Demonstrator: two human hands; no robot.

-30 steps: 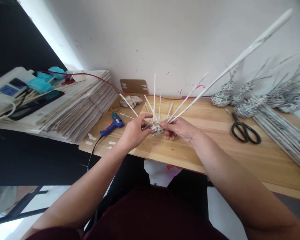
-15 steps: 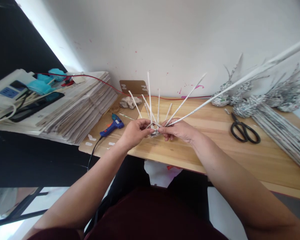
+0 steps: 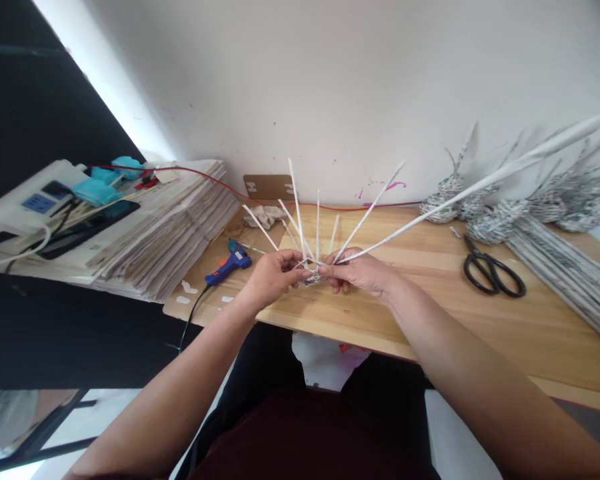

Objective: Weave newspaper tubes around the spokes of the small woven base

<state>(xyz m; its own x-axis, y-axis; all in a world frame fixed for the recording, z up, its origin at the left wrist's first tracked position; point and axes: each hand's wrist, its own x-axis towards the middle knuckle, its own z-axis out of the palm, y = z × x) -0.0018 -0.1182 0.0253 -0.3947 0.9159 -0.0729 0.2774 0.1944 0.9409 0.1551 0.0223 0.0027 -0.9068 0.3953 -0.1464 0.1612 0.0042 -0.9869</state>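
Observation:
Between my hands is a small woven base of rolled newspaper [image 3: 314, 277], with several thin paper sticks fanning up and outward from it. My left hand [image 3: 275, 277] pinches its left side, thumb and fingers closed on the weave. On the other side my right hand [image 3: 359, 272] is closed on the base where a long paper stick [image 3: 447, 201] leaves it, rising far to the right. Fingers hide part of the weave. Both hands are just above the wooden table [image 3: 405, 313], near its front edge.
A blue glue gun [image 3: 229, 265] lies left of my hands, near stacked newspapers [image 3: 195, 220] topped with a power strip [image 3: 40, 197]. At right are black scissors [image 3: 494, 273], a bundle of paper sticks [image 3: 565, 273] and several woven paper pieces [image 3: 497, 221]. A crumpled cloth [image 3: 263, 217] lies behind.
The whole view has shifted, so things appear slightly lower. The long stick's far end has swung a little downward. Both hands keep their hold on the woven base.

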